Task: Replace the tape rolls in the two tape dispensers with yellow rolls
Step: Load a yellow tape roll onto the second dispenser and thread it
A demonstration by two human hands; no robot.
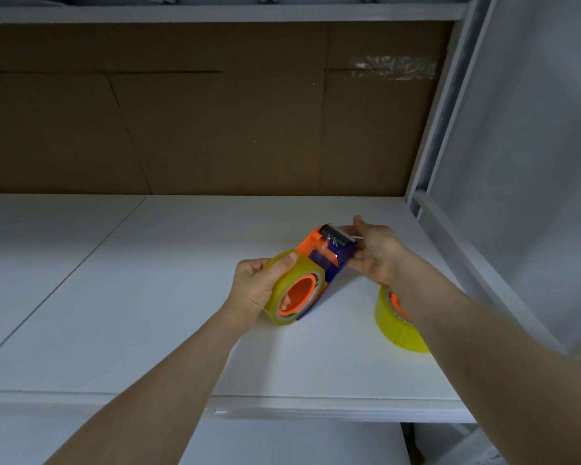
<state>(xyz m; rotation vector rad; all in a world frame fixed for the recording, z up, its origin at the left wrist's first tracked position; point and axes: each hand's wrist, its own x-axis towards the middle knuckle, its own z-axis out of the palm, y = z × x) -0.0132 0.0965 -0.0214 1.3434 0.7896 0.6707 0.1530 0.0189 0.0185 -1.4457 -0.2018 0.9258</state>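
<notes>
Above the white shelf (148, 313), the left grip (255, 286) is curled round a yellow roll (302, 271) seated on the orange hub of a blue-and-orange dispenser (329, 260). The right grip (376, 253) pinches the dispenser's roller end, apparently threading tape. Judgement: this dispenser's swap is nearly complete. A second yellow roll (396, 327) stands on the shelf behind the right forearm; whether it is mounted cannot be told.
</notes>
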